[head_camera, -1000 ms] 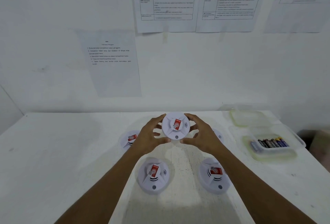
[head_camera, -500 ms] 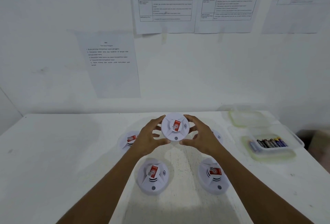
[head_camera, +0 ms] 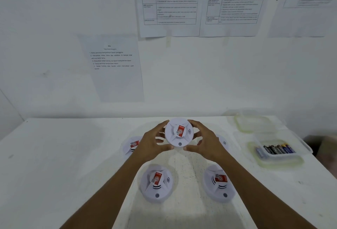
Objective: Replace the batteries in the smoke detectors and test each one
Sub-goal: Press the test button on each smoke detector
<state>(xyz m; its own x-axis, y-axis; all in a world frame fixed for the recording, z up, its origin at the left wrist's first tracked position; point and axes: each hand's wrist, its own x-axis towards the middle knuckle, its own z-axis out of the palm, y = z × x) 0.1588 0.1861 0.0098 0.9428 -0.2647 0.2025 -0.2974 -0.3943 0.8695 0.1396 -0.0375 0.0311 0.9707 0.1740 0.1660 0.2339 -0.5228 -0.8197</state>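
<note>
A round white smoke detector (head_camera: 179, 132) with a red label is lifted above the white table (head_camera: 63, 155), face toward me. My left hand (head_camera: 152, 144) grips its left rim and my right hand (head_camera: 206, 144) grips its right rim, fingers curled round the edge. Several more white detectors lie on the table: one near left (head_camera: 156, 183), one near right (head_camera: 218, 183), one far left (head_camera: 131, 145) partly behind my left hand, one far right (head_camera: 222, 142) mostly hidden by my right hand.
A clear plastic tub (head_camera: 279, 151) holding several batteries sits at the right of the table. An empty clear tub or lid (head_camera: 252, 122) lies behind it. Printed sheets (head_camera: 113, 68) hang on the wall behind the table.
Both hands keep their grip on the held detector; it has stayed almost in place, shifting only slightly with the camera.
</note>
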